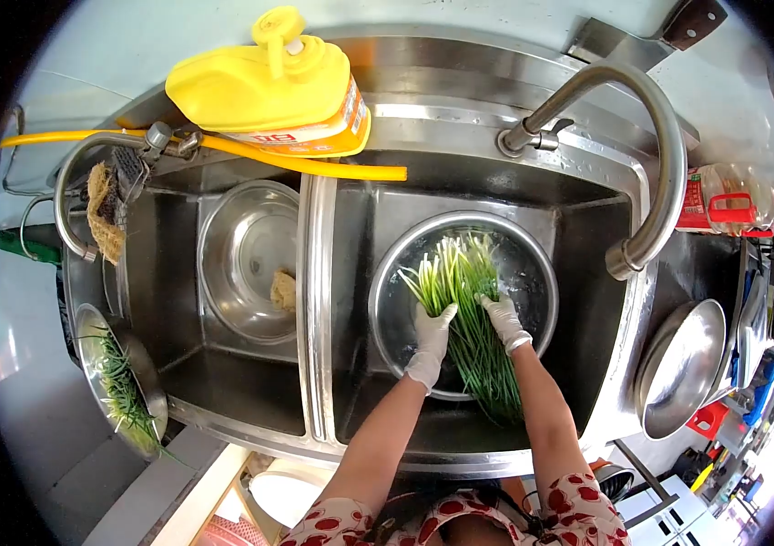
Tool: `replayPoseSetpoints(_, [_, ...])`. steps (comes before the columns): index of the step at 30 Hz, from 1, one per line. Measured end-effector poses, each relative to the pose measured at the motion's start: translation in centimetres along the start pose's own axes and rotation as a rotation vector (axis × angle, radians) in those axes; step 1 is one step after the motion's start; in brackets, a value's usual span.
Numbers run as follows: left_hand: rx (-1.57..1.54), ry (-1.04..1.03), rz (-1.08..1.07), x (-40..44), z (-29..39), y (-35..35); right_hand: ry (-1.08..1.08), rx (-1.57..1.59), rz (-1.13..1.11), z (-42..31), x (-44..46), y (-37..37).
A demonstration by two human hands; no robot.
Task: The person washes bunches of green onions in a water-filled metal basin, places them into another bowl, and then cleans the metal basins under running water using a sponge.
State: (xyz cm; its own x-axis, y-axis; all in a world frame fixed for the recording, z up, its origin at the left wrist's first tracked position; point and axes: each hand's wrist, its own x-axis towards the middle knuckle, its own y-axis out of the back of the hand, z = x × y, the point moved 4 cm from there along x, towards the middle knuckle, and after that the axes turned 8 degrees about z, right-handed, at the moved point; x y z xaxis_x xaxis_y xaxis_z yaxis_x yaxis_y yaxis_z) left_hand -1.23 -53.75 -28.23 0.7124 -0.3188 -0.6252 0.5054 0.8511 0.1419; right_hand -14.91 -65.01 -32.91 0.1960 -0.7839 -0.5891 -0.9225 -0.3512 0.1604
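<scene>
A big bunch of green chives (473, 318) with pale stem ends lies across a round steel basin (544, 264) in the right sink. The pale ends point away from me over the water, and the long leaves hang over the basin's near rim. My left hand (432, 344), in a white glove, is closed around the bunch's left side. On the right side my right hand (504, 321), gloved too, grips the leaves, with its fingertips partly hidden among them.
In the left sink a steel bowl (214, 264) holds a tan sponge-like piece (283, 290). A curved faucet (656, 118) arches over the right side. Behind the sinks are a yellow jug (259, 86), a yellow hose (341, 169) and a cleaver (619, 44). More greens (126, 387) lie far left.
</scene>
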Motion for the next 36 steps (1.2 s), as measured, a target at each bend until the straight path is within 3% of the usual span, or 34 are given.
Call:
replayPoseSetpoints(2, [0.014, -0.020, 0.022, 0.1, 0.2, 0.1, 0.152, 0.071, 0.038, -0.6, -0.4, -0.5])
replayPoseSetpoints(4, [-0.061, 0.076, 0.038, 0.6, 0.4, 0.3, -0.037, -0.071, -0.027, -2.4, -1.1, -0.4])
replayPoseSetpoints(5, [0.122, 0.148, 0.102, 0.7, 0.2, 0.3, -0.131, -0.143, -0.059, -3.4, -1.4, -0.4])
replayPoseSetpoints(6, [0.159, 0.200, 0.041, 0.8, -0.8, -0.1, 0.165, 0.025, 0.065, -1.0, -0.9, -1.0])
replayPoseSetpoints(8, [0.084, 0.278, -0.211, 1.1, -3.9, -1.6, 0.187, -0.578, 0.025, 0.9, -1.5, -1.9])
replayPoseSetpoints(9, [0.091, 0.250, -0.208, 0.7, -3.2, -1.0, -0.037, -0.534, -0.045, 0.4, -1.5, -1.3])
replayPoseSetpoints(10, [0.282, 0.411, -0.088, 0.6, -2.4, 0.6, -0.260, -0.508, -0.101, 0.2, -1.6, -0.5])
replayPoseSetpoints(12, [0.043, 0.506, -0.090, 1.2, -3.1, 1.5, -0.230, -0.096, -0.115, 1.5, -0.2, 0.8])
replayPoseSetpoints(13, [0.067, 0.490, -0.123, 3.3, -7.7, 1.9, -0.155, 0.094, -0.091, -1.4, -1.2, 0.5])
replayPoseSetpoints(14, [-0.018, 0.538, -0.139, 2.4, -6.5, 1.7, -0.437, 0.221, -0.130, -2.1, -1.8, 0.2])
replayPoseSetpoints(15, [-0.103, 0.586, -0.156, 0.9, -3.7, 1.3, -0.326, -0.004, -0.073, -1.3, -1.5, -0.2])
replayPoseSetpoints(17, [-0.389, 0.695, -0.323, 0.9, -6.2, -0.2, -0.082, -0.321, -0.027, -1.8, -3.1, -2.2])
replayPoseSetpoints(18, [-0.328, 0.576, -0.335, -0.3, -3.5, -0.5, 0.053, -0.419, -0.025, -3.0, -4.8, -3.4])
replayPoseSetpoints(19, [-0.406, 0.584, -0.337, -0.8, -3.8, -0.4, 0.186, -0.517, -0.009, -4.6, -6.8, -4.7])
replayPoseSetpoints(20, [-0.482, 0.589, -0.339, -1.1, -4.3, -0.1, 0.231, -0.831, 0.055, -4.1, -6.9, -4.7])
replayPoseSetpoints(22, [-0.605, 0.760, -0.451, -1.4, -4.7, -0.9, 0.116, -0.775, 0.052, -4.8, -5.9, -2.8])
replayPoseSetpoints(26, [-0.326, 0.482, -0.252, -2.0, -4.1, 0.1, 0.194, -0.196, 0.105, 0.1, -4.5, -0.5])
replayPoseSetpoints(29, [-0.365, 0.370, -0.261, -3.9, -1.0, 0.7, 0.119, 0.155, 0.034, -5.1, -8.9, -0.6])
replayPoseSetpoints(31, [-0.283, 0.308, -0.237, -5.2, 4.0, 1.1, 0.175, 0.168, 0.005, -9.9, -9.9, -0.9])
replayPoseSetpoints(34, [-0.228, 0.139, -0.397, -3.6, 8.8, 0.6, 0.276, 0.057, -0.053, -12.8, -7.6, -0.7])
replayPoseSetpoints(36, [-0.047, -0.068, -0.384, -1.9, 9.9, 1.0, 0.485, -0.244, 0.139, -13.0, -6.4, 0.8])
